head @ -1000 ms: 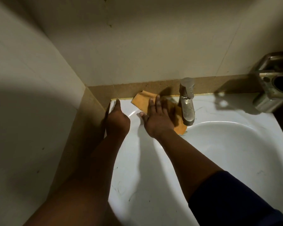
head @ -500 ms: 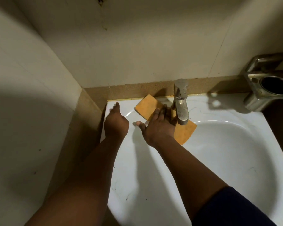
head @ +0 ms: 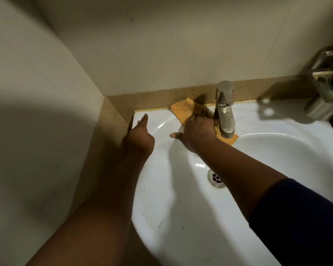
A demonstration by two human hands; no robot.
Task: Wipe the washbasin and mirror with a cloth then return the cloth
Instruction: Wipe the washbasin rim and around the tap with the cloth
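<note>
A white washbasin (head: 181, 208) fills the lower right, with a steel tap (head: 225, 110) at its back rim. An orange cloth (head: 183, 110) lies flat on the rim just left of the tap, one corner showing under the spout. My right hand (head: 196, 131) presses down on the cloth, fingers reaching towards the tap's base. My left hand (head: 139, 139) rests on the basin's back left corner, one finger stretched out, holding nothing. No mirror is in view.
A metal holder (head: 327, 93) is fixed to the wall at the right. Beige tiled walls close in at the left and behind, with a brown ledge (head: 161, 98) along the basin's back. The drain (head: 216, 178) sits in the bowl.
My right hand has slid the cloth back towards the wall and against the tap's base. The view has tipped down, so the drain now shows. My left hand stays at the corner.
</note>
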